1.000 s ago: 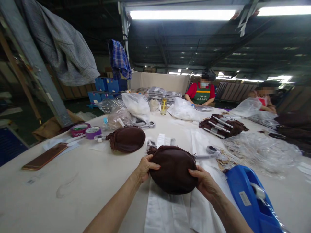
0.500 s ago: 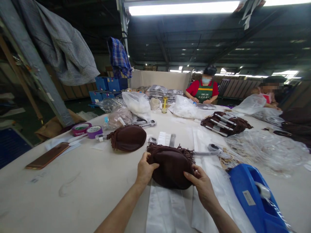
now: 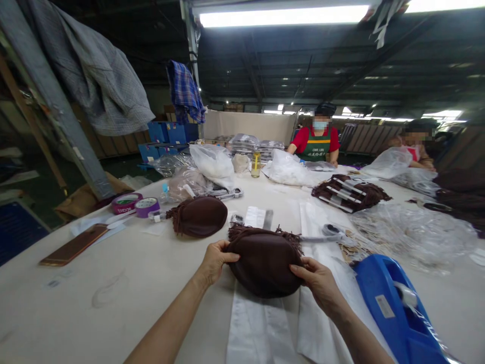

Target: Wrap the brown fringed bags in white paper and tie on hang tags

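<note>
A dark brown rounded leather bag with a fringe (image 3: pixel 265 265) lies in front of me, over white plastic sleeves (image 3: pixel 253 328). My left hand (image 3: pixel 215 260) pinches its left edge, thumb on top. On the opposite edge, my right hand (image 3: pixel 316 280) grips the bag the same way, fingers tucked behind it. The fringe spreads along the bag's far side. A second brown fringed bag (image 3: pixel 202 216) rests further back to the left, touched by neither hand.
A blue tape dispenser (image 3: pixel 386 303) stands at right. Tape rolls (image 3: pixel 147 206) and a phone (image 3: pixel 76 245) lie at left. Bundled brown fringed pieces (image 3: pixel 350 193) and crumpled clear plastic (image 3: pixel 417 232) are at far right. A co-worker in a green apron (image 3: pixel 318 144) sits across the table.
My left hand has slid a little outward to the left along the bag's edge. The bag's front looks smoother and wider. The right hand keeps its grip.
</note>
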A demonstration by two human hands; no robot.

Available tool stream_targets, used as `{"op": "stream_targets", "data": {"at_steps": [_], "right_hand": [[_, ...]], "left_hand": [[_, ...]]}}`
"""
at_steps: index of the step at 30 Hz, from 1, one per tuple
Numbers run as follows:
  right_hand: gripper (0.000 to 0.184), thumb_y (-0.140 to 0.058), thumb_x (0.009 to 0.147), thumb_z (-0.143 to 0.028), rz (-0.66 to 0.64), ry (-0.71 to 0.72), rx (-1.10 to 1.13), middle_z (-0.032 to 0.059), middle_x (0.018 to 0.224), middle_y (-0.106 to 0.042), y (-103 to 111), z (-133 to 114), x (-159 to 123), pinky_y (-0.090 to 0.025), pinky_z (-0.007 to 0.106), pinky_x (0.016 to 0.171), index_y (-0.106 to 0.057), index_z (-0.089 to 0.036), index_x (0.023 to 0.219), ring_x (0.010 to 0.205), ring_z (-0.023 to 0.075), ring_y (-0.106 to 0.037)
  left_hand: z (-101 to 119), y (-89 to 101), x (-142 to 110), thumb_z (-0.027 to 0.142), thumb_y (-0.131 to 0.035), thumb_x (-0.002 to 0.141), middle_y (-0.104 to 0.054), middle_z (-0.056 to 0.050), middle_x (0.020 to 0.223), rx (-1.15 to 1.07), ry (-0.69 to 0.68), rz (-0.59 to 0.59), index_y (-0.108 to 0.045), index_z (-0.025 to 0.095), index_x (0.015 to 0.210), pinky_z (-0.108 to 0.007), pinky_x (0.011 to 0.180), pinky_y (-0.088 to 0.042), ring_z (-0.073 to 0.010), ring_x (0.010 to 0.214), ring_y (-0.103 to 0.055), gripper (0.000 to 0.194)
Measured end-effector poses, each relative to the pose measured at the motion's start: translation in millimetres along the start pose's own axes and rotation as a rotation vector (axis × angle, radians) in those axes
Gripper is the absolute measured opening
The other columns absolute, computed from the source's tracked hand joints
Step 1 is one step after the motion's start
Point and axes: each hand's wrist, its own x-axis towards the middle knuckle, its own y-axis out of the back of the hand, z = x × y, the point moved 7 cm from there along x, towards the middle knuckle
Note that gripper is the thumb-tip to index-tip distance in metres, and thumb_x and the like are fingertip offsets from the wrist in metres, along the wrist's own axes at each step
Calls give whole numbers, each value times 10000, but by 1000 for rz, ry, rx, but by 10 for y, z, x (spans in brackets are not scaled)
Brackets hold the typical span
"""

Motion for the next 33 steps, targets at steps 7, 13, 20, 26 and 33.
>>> {"op": "stream_targets", "data": {"at_steps": [7, 13, 20, 26, 33], "right_hand": [[334, -798, 398, -250, 35, -50, -6, -32, 554, -583, 40, -107, 88, -316, 233, 448, -556, -176, 618, 485, 111, -490], [352, -782, 358, -195, 161, -11, -77, -89, 404, -444, 79, 108, 70, -179, 208, 394, -462, -188, 505, 385, 50, -320], [396, -749, 390, -229, 248, 21, -113, -104, 415, -388, 107, 215, 64, -189, 211, 392, -372, -216, 508, 398, 63, -311], [378, -743, 413, -248, 242, 80, -153, -99, 445, -392, 73, 112, 57, -209, 216, 404, -383, -215, 525, 420, 71, -317], [310, -621, 442, -220, 200, 93, -195, -98, 437, -356, 106, 206, 110, -209, 214, 412, -323, -227, 528, 426, 84, -310]], "left_hand": [[147, 48, 103, 157, -740, 337, -496, 75, 485, 145, 53, 62, -563, 154, 609, -187, 416, -212, -71, 421, -380, 325], [-25, 190, 59, 113, -714, 333, -420, 98, 444, 308, -27, 151, -463, 152, 460, -189, 470, -236, -75, 482, -357, 284], [-103, 134, -56, 193, -718, 374, -432, 82, 500, 257, -64, 67, -463, 161, 516, -196, 517, -289, -89, 528, -383, 294], [-61, 140, -48, 247, -684, 413, -397, 84, 497, 207, -87, 93, -426, 170, 533, -188, 495, -282, -77, 508, -359, 296], [-195, 184, 54, 254, -637, 420, -367, 87, 465, 276, -56, 66, -362, 182, 499, -187, 449, -232, -69, 451, -320, 294]]}}
